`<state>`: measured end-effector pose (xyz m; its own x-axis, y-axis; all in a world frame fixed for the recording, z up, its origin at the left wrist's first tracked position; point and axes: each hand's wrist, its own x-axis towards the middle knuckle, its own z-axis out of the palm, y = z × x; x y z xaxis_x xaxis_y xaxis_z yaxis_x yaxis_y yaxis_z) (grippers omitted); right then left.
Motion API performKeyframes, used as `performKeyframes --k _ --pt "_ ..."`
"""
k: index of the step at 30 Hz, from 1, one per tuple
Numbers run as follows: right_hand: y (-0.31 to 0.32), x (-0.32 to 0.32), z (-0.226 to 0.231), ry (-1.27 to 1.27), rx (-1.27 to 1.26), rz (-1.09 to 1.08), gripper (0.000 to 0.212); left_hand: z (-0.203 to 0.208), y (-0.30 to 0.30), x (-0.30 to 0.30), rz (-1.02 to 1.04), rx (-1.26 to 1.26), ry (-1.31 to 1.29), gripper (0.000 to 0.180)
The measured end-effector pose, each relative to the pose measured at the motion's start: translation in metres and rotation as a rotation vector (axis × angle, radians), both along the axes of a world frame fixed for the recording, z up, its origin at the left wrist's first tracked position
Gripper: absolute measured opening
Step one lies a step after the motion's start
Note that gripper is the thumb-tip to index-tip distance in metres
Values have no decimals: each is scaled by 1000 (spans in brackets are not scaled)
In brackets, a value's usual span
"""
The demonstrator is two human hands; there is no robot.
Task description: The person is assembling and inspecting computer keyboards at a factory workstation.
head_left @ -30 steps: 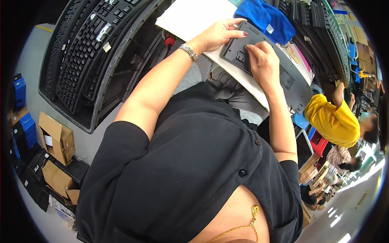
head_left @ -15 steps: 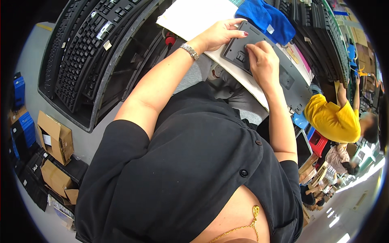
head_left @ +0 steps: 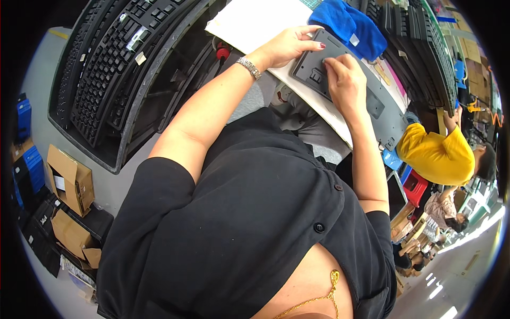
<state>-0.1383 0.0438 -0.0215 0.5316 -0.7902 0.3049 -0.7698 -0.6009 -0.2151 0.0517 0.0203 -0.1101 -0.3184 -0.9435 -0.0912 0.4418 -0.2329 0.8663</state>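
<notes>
A dark keyboard (head_left: 381, 112) lies face down on the white table, its underside up, slanting from far middle to near right. My left hand (head_left: 284, 47) grips its far left corner, thumb on the underside and fingers at the edge. Over the same end, my right hand (head_left: 346, 82) is closed in a pinch, fingertips close to the underside by a small fold-out foot (head_left: 315, 75). What the pinch holds, if anything, is hidden. A blue cloth (head_left: 345, 24) lies just beyond the keyboard.
A black bin (head_left: 125, 151) at the left holds several upright keyboards (head_left: 109, 74). More keyboards (head_left: 419, 53) are stacked at the far right. A white sheet (head_left: 252, 26) covers the table's left part. Cardboard boxes (head_left: 69, 175) stand lower left; a person in yellow (head_left: 435, 154) is at right.
Both hands and the keyboard stay almost in place; my right fingertips shift very slightly. At the right, the person in yellow has turned their head and moved an arm a little.
</notes>
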Motion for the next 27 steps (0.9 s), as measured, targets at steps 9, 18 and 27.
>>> performKeyframes --k 9,18,27 --pt "4 -3 1 20 30 74 9 -2 0 -1 34 -39 17 63" --pt "-9 -6 1 -39 78 12 9 0 0 -4 57 0 61 64" --pt "-4 -1 1 9 39 42 10 -5 -2 -2 25 -14 -8 61"
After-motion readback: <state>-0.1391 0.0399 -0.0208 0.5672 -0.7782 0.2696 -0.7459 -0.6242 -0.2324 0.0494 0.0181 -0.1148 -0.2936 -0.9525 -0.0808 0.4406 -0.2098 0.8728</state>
